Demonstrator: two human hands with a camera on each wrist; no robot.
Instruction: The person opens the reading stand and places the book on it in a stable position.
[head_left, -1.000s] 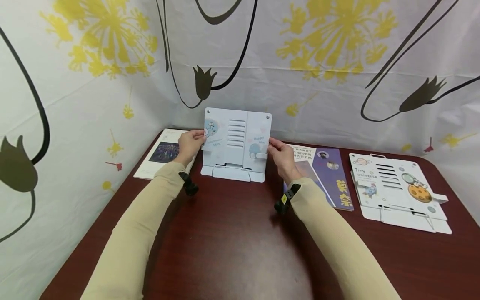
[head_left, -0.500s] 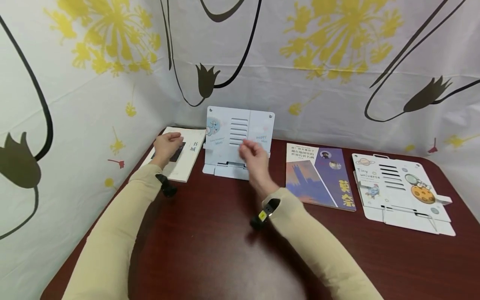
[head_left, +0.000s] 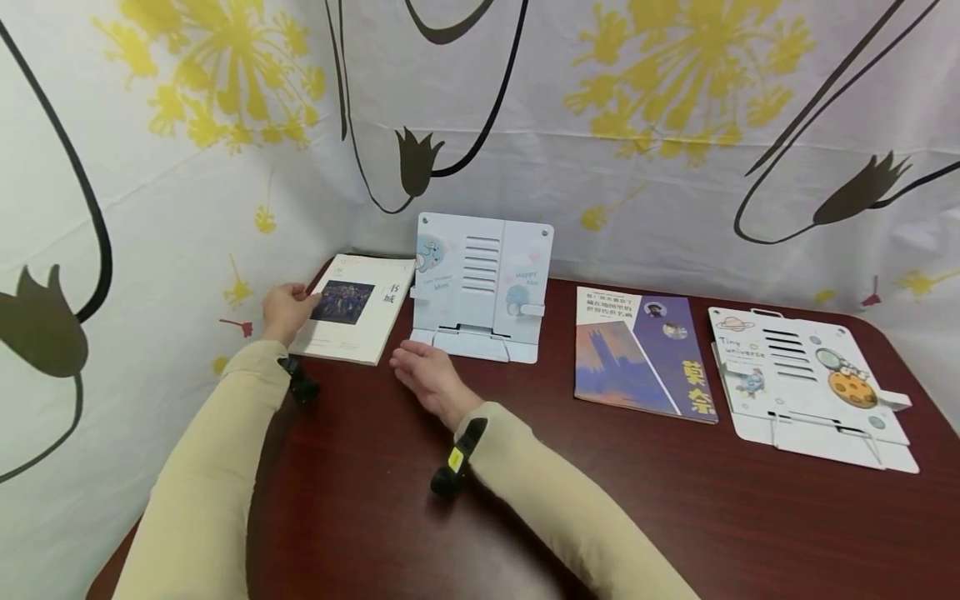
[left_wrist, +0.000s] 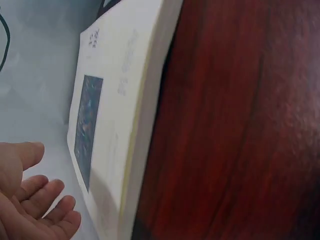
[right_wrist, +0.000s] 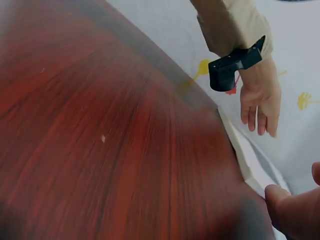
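Observation:
A thick white book [head_left: 352, 312] with a dark picture on its cover lies at the back left of the table. My left hand [head_left: 287, 312] is at its left edge, fingers loosely bent with nothing in them; the left wrist view shows the book [left_wrist: 112, 100] beside those relaxed fingers [left_wrist: 42, 200]. To the right of the book, my right hand [head_left: 431, 375] hovers over the table with fingers extended, in front of a white book stand [head_left: 480, 283]. That stand is upright, with a slotted back panel, pale blue cartoon prints and a folded wire at its foot.
A purple and white book [head_left: 641, 354] lies flat right of the upright stand. Farther right, a second white stand [head_left: 810, 383] with space drawings leans low. A patterned white cloth [head_left: 487, 100] hangs behind the dark red table [head_left: 360, 483].
Both hands have let go of the upright book stand. The left has moved left to the white book's far side; the right has swept left across the stand's front and lowered.

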